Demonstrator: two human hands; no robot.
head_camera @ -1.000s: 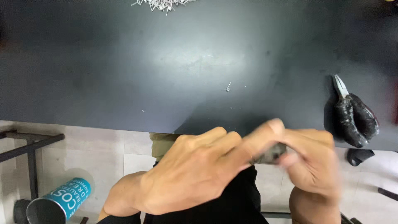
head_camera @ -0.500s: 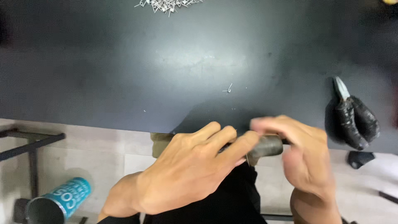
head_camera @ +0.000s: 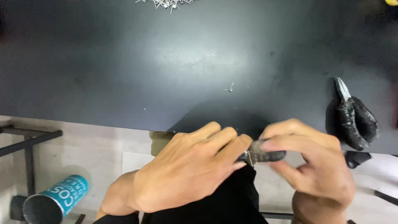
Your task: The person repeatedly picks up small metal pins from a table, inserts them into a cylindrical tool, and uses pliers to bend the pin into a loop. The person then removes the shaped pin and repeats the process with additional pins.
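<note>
Head view: 2 hands meet at 6 o'clock, just below the black table edge. Right hand fingers curled around 1 dark taped tool handle; left hand pinches its metal end. 1 pair of pliers at 3 o'clock, 1 teal tube at 8, 1 pile of small metal bits at 12.

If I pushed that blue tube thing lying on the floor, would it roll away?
Probably yes. The blue tube is round and lies on its side on the pale floor, so a sideways nudge would likely roll it. Its near end looks open and hollow, so it is probably light for its size. The dark stand leg beside it might stop it.
</note>
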